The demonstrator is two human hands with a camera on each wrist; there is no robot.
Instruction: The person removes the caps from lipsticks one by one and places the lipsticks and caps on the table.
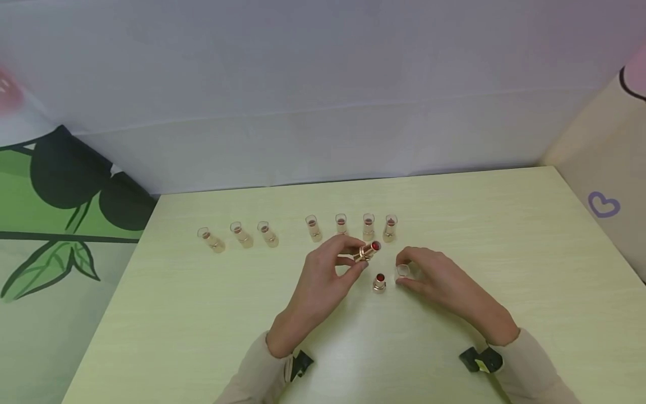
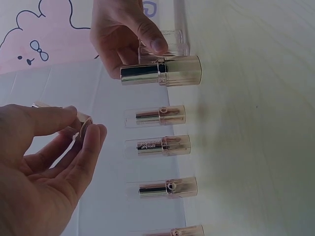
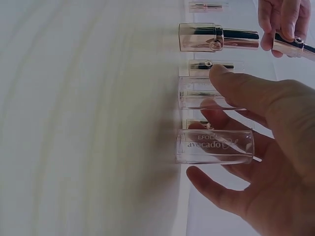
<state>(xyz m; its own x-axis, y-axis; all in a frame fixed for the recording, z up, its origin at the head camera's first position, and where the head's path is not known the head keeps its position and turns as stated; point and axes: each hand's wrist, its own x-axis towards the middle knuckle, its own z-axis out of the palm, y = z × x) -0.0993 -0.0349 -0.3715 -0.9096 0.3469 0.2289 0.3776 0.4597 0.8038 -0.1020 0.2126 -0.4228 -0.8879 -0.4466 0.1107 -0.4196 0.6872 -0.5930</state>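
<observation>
My left hand (image 1: 320, 278) pinches an uncapped lipstick (image 1: 372, 248) by its gold tube, tilted above the table with its red tip showing. A second uncapped lipstick (image 1: 379, 284) stands upright on the table between the hands. My right hand (image 1: 436, 278) bends its thumb and fingers around a clear lipstick cap (image 3: 194, 94) that stands on the table. In the right wrist view another clear cap (image 3: 216, 153), with white lettering, stands in front of the fingers, apart from the little fingertip. The left palm hides most of the held lipstick in the left wrist view.
Behind the hands stands a group of capped lipsticks (image 1: 368, 227) in clear caps. Farther left is a row of three more capped lipsticks (image 1: 241, 235). A pale wall covering meets the far edge of the light table (image 1: 176, 314).
</observation>
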